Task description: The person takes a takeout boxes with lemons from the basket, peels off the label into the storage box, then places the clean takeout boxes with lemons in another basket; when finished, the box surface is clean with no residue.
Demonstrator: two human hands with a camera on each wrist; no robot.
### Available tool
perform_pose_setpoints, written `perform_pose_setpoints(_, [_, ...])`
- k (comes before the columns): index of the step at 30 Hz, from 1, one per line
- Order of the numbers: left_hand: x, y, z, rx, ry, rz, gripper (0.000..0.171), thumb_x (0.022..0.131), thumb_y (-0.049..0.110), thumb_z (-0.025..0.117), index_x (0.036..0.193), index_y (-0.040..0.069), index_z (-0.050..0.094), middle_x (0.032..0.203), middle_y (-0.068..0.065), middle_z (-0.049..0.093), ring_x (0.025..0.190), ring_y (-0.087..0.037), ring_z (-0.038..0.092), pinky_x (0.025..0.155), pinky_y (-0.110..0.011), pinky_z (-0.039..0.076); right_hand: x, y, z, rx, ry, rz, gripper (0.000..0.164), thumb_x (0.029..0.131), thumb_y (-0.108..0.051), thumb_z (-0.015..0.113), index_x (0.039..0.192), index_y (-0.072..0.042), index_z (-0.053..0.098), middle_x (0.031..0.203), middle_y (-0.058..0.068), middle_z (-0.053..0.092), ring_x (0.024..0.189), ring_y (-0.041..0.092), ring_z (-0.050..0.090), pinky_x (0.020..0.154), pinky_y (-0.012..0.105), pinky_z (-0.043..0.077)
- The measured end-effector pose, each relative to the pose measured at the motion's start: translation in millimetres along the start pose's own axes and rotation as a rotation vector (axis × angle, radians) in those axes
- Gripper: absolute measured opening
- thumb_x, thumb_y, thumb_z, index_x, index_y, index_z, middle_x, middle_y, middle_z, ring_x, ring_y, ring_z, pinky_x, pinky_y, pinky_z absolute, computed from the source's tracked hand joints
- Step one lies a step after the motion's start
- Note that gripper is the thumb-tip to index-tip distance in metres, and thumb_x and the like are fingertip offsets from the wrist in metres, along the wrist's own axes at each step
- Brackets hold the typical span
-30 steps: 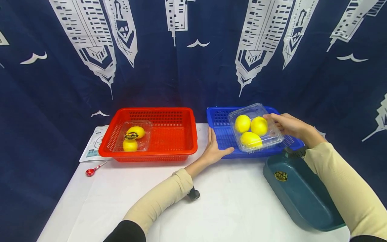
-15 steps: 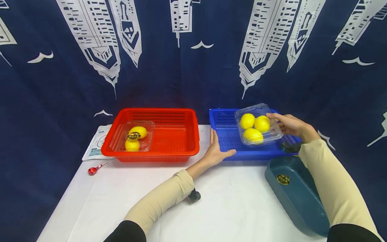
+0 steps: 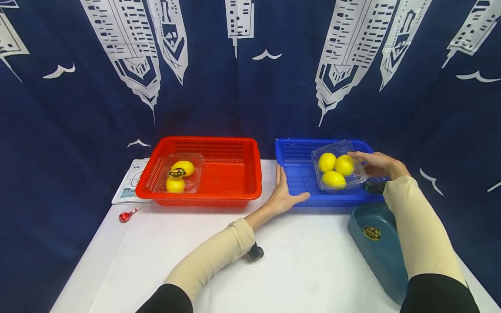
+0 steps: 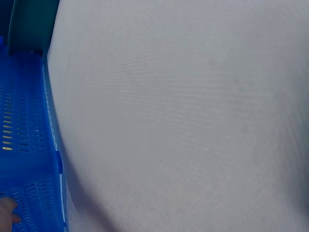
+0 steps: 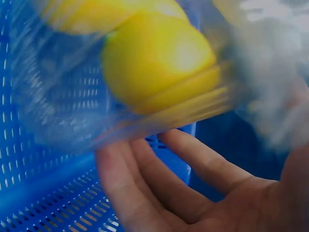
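My right hand [image 3: 381, 164] grips the right side of a clear plastic clamshell box [image 3: 357, 178] with three yellow lemons [image 3: 333, 179] inside. The box sits slightly turned within the outline of a blue slotted basket [image 3: 291, 174]. In the right wrist view, curled fingers [image 5: 169, 188] press under the box's edge, and one lemon [image 5: 159, 63] shows large through the plastic. My left hand [image 3: 282, 195] rests with straight fingers along the basket's left end, thumb at its front rim. Only a fingertip [image 4: 6, 212] of it shows in the left wrist view.
A red basket [image 3: 225, 174] on the left holds another clear box with two lemons [image 3: 175, 184] and a black label. A deep teal tub [image 3: 391, 261] stands front right, partly under my right sleeve. A red lollipop [image 3: 124, 217] and a printed paper [image 3: 131, 184] lie at left.
My right hand has lowered the box of lemons into the blue basket, and the box has levelled. The left hand has stayed at the basket's end. The head view has shifted slightly.
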State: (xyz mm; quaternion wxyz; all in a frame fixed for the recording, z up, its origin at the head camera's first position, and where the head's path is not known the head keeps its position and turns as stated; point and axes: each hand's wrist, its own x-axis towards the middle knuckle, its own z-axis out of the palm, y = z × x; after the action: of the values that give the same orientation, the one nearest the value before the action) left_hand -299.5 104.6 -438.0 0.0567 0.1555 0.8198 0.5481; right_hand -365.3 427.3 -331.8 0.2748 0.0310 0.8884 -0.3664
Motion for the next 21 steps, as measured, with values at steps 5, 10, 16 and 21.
perform_pose_setpoints(5, [-1.8,-0.1,0.9,-0.006,-0.007,-0.002,0.117,0.082,0.042,0.075,0.156,0.012,-0.011,0.162,0.008,-0.025,0.154,-0.022,-0.001,0.123,-0.049,0.020,7.7,12.8,0.7,-0.031,-0.034,0.049,0.098,0.096,-0.067,0.031,0.152,0.009,0.003,0.152,0.039,0.020,0.123,0.038,0.054,0.105,0.040,0.050])
perform_pose_setpoints(10, [-1.8,-0.2,-0.8,-0.007,-0.010,0.005,0.118,0.082,0.044,0.074,0.156,0.014,-0.012,0.161,0.009,-0.026,0.154,-0.022,0.000,0.123,-0.050,0.020,14.8,25.9,2.3,0.022,-0.028,0.047,0.098,0.097,-0.064,0.030,0.150,0.014,0.005,0.144,0.038,0.034,0.104,0.016,0.061,0.092,0.029,0.056])
perform_pose_setpoints(16, [-1.5,-1.5,-2.7,-0.014,-0.006,0.006,0.117,0.082,0.042,0.075,0.156,0.012,-0.011,0.162,0.008,-0.025,0.154,-0.022,0.000,0.123,-0.050,0.020,20.1,29.5,4.4,0.084,0.001,0.004,0.086,0.101,-0.055,0.030,0.147,0.016,0.017,0.118,0.016,0.062,0.082,0.008,0.060,0.075,0.023,0.054])
perform_pose_setpoints(21, [-0.9,-0.8,-3.1,-0.005,-0.003,0.008,0.117,0.082,0.044,0.074,0.156,0.012,-0.011,0.163,0.005,-0.023,0.154,-0.022,0.001,0.123,-0.050,0.021,24.0,26.9,4.4,0.083,-0.090,-0.040,0.074,0.106,-0.041,0.014,0.146,0.020,0.007,0.144,0.042,0.032,0.127,0.047,0.050,0.092,0.036,0.053])
